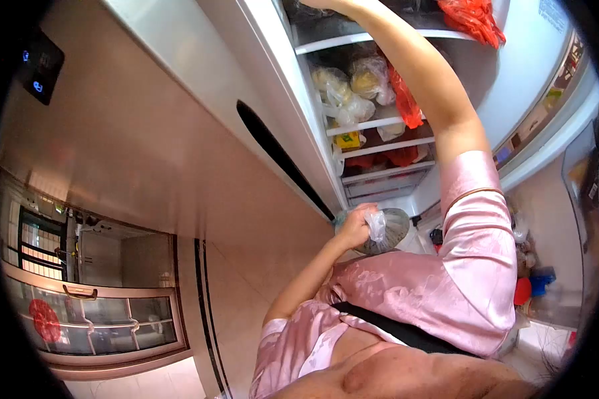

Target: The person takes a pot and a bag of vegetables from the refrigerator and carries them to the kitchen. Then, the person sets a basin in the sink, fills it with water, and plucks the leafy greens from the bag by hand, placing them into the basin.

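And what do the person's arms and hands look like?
The left sleeve and right sleeve are short, shiny and pale pink; the right one has a thin brownish line near its hem. The left hand wears no glove; the right hand is mostly cut off.

The top edge crops the right grip (322,2); its hold seems unclear.

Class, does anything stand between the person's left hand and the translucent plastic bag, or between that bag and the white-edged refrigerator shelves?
Nothing visible separates the left hand from the translucent plastic bag it grips. The bare right arm crosses before the upper white-edged refrigerator shelves; lower ones look mostly uncovered.
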A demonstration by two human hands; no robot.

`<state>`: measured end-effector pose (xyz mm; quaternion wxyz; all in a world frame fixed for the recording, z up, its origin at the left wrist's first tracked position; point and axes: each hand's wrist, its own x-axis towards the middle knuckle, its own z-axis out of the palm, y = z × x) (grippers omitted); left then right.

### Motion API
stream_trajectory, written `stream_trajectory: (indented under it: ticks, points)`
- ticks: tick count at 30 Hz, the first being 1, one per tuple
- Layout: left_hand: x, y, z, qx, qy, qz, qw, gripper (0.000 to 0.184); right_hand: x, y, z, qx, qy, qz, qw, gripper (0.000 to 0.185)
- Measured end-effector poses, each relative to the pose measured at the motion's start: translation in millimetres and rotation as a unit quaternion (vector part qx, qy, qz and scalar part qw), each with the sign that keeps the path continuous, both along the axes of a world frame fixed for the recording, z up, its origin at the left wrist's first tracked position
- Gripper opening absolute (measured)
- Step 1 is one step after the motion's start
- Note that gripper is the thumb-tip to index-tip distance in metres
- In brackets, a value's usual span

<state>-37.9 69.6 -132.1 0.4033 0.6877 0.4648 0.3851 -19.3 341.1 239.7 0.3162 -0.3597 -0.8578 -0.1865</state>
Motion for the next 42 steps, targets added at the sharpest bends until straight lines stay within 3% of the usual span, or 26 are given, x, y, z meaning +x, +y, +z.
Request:
stream_trajectory:
  ticks: [3,4,5,8,11,12,15,16,17,18,22,23,25,27,28,29,30,33,34,35,37,38,40,42]
  points:
    - [2,-3,-1,0.009,-0.004,-0.013,1.000,0.012,22,-2,-38,0.050,0.067,0.159,0.984,0.020]
    - [3,-4,1,0.010,-0.006,-0.023,1.000,0.013,31,-14,-52,0.132,0.105,0.168,0.971,0.029]
    - [5,-4,1,0.008,-0.003,-0.032,0.999,0.013,48,-37,-65,0.196,0.112,0.175,0.958,0.019]
    - [9,-8,-5,-0.003,0.013,-0.029,0.999,0.013,79,-75,-107,0.170,0.175,0.211,0.946,0.012]
    - [9,-14,-10,-0.008,0.011,-0.065,0.998,0.014,118,-116,-163,0.054,0.210,0.194,0.957,0.010]
    - [10,-18,-3,-0.002,0.021,-0.068,0.997,0.014,133,-130,-187,-0.035,0.199,0.165,0.965,0.010]
    - [10,-25,-1,0.010,0.030,-0.097,0.995,0.014,176,-160,-283,-0.187,0.235,0.085,0.950,0.016]
    - [11,-29,2,0.016,0.032,-0.099,0.994,0.015,188,-183,-300,-0.283,0.271,0.049,0.919,0.017]
    - [12,-32,3,0.023,0.033,-0.100,0.994,0.015,199,-203,-322,-0.293,0.286,0.026,0.912,0.018]
    - [13,-35,2,0.022,0.034,-0.107,0.993,0.015,209,-226,-342,-0.409,0.318,-0.020,0.855,0.019]
    - [16,-51,-5,0.008,0.029,-0.122,0.992,0.018,216,-301,-379,-0.521,0.366,-0.034,0.770,0.018]
    - [19,-55,-5,0.009,0.029,-0.123,0.992,0.020,214,-315,-377,-0.569,0.373,-0.018,0.733,0.018]
    - [26,-65,-7,0.004,0.014,-0.103,0.995,0.018,208,-335,-370,-0.565,0.369,-0.018,0.738,0.021]
    - [29,-76,-5,-0.003,-0.002,-0.081,0.997,0.017,197,-358,-342,-0.609,0.368,0.074,0.698,0.033]
    - [28,-82,-1,-0.061,-0.018,-0.082,0.995,0.015,195,-370,-336,-0.608,0.374,0.067,0.697,0.033]
    - [29,-85,2,-0.119,-0.033,-0.081,0.989,0.014,195,-380,-332,-0.536,0.327,0.095,0.773,0.041]
    - [28,-86,-7,-0.088,-0.039,-0.092,0.991,0.012,194,-389,-328,-0.459,0.273,0.121,0.837,0.050]
    - [33,-102,-4,-0.148,-0.096,-0.085,0.981,0.011,193,-409,-320,-0.423,0.272,0.124,0.855,0.066]
    - [36,-108,0,-0.150,-0.094,-0.083,0.981,0.011,193,-410,-327,-0.359,0.270,0.089,0.889,0.051]
    - [40,-113,6,-0.119,-0.081,-0.082,0.986,0.012,196,-411,-328,-0.361,0.271,0.092,0.888,0.051]
    - [48,-122,22,-0.084,-0.066,-0.077,0.991,0.012,205,-412,-329,-0.431,0.346,0.067,0.831,0.031]
    - [51,-126,34,-0.106,-0.027,-0.081,0.991,0.015,202,-414,-333,-0.393,0.402,0.039,0.826,0.018]
    - [61,-134,39,-0.125,0.014,-0.082,0.989,0.019,208,-419,-331,-0.390,0.426,0.033,0.815,0.014]
    - [71,-140,29,-0.112,-0.027,-0.041,0.992,0.019,219,-420,-332,-0.387,0.451,0.025,0.804,0.013]
